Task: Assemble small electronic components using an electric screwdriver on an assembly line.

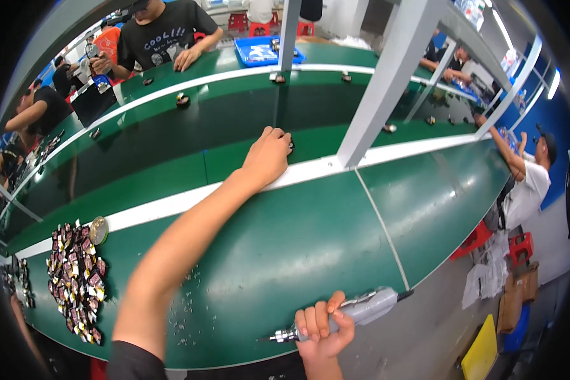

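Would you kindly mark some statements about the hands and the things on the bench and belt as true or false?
1. The left hand reaches over the conveyor belt. True.
2. The right hand grips a grey electric screwdriver. True.
3. Its tip points toward the picture's right. False: the bit points left.
4. A pile of small black parts lies on the green bench. True.
5. A tray lies beside the screwdriver. False: the blue tray is across the belt.
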Demonstrator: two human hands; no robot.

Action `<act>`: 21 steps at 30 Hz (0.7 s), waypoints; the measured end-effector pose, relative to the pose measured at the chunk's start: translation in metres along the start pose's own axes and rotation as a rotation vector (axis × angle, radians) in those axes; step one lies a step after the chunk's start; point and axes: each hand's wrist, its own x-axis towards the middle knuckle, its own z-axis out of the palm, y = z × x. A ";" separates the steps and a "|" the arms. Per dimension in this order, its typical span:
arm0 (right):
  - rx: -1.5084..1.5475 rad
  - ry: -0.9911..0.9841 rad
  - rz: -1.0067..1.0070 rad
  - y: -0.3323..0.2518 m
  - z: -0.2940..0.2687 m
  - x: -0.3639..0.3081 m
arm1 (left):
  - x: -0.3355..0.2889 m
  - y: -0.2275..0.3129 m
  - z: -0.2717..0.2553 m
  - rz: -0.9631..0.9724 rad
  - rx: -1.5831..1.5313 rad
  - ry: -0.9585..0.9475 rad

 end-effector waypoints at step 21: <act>-0.260 -0.061 0.125 0.019 0.007 -0.065 | -0.272 0.101 -0.116 0.339 -0.223 -0.270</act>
